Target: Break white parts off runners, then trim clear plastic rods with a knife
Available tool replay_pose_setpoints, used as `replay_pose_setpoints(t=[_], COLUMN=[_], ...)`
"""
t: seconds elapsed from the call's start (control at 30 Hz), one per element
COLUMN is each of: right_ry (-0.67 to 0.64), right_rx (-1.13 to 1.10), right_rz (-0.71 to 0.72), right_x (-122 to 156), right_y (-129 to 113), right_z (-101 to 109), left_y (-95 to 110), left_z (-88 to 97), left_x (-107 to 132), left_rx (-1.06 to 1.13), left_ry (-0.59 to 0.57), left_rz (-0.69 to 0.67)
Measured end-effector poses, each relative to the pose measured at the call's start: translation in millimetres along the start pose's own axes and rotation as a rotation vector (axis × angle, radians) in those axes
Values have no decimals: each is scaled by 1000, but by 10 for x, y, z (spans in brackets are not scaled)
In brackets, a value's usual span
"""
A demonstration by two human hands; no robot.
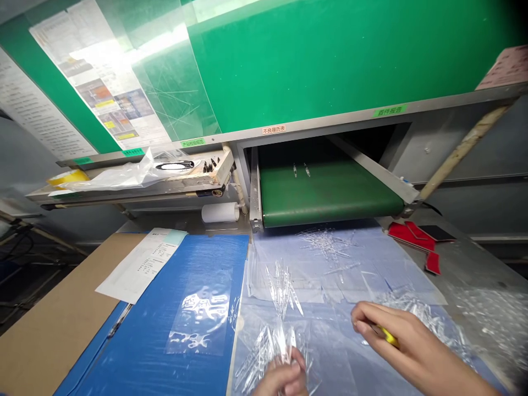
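Observation:
My left hand (pixel 284 378), low in the middle of the head view, is closed on a fanned bundle of clear plastic sprues (pixel 281 289), thin pieces with slender tips. Beneath and around it spreads a loose pile of similar clear pieces (pixel 256 355). To the right, my right hand (pixel 402 333) is curled round a small tool with a yellow handle (pixel 388 336); its working end is hidden by the fingers. Beside that hand lies a heap of clear plastic pieces (pixel 433 319). Bluish plastic sheeting (pixel 330 341) covers the worktop under both hands.
A green conveyor belt (pixel 330 190) ends above the worktop, carrying two small clear parts (pixel 301 170). Thin clear pieces (pixel 325 245) lie scattered below it. A blue folder (pixel 160 330) with a clear bag, a paper sheet (pixel 142 267), a white roll (pixel 220 213) and red pieces (pixel 412 236) lie around.

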State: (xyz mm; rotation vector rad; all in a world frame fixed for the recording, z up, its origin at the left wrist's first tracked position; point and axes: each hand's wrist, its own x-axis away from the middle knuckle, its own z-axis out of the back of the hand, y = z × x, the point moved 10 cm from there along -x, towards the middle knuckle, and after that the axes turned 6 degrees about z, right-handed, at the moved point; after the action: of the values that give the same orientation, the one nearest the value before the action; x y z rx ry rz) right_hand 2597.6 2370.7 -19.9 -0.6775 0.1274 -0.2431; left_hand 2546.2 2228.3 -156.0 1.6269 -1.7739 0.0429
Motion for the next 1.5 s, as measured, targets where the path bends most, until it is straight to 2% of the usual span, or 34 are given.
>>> replay_pose_setpoints(t=[0.1, 0.17, 0.23, 0.3, 0.37, 0.47, 0.57, 0.73, 0.97, 1.13, 1.23, 1.37, 1.5], right_ry=[-205, -345, -425, -403, -322, -201, -112, -100, -88, -75, -21, 53, -35], right_rx=[-21, -54, -97, -152, -237, -408, -553, -665, -646, -576, -516, -457, -365], right_rz=[146, 247, 289, 229, 122, -18, -93, -113, -95, -80, -98, -120, -3], right_x=[97, 131, 86, -58, -221, -369, -408, -400, -376, -354, -306, -148, -22], right_y=[-230, -428, -565, -571, -476, -284, -147, -108, -142, -195, -194, -233, -462], right_z=[-32, -72, -90, -72, -58, -108, -187, -277, -224, -218, -197, -167, -271], left_y=[284, 402, 386, 317, 285, 321, 358, 365, 404, 439, 462, 562, 648], left_z=[-99, -323, -610, -796, -867, -896, -900, -876, -881, -840, -832, -777, -765], left_x=[-15, 31, 101, 159, 182, 182, 188, 214, 199, 200, 218, 286, 357], left_rx=[13, -112, -313, -468, -513, -405, -308, -318, -333, -445, -509, -546, -591], left_ry=[-16, -89, -203, -255, -229, -157, -92, -11, -2, 76, 101, 212, 288], left_rz=[-107, -140, -101, -42, -13, -38, -59, -51, -114, -131, -147, -185, -221])
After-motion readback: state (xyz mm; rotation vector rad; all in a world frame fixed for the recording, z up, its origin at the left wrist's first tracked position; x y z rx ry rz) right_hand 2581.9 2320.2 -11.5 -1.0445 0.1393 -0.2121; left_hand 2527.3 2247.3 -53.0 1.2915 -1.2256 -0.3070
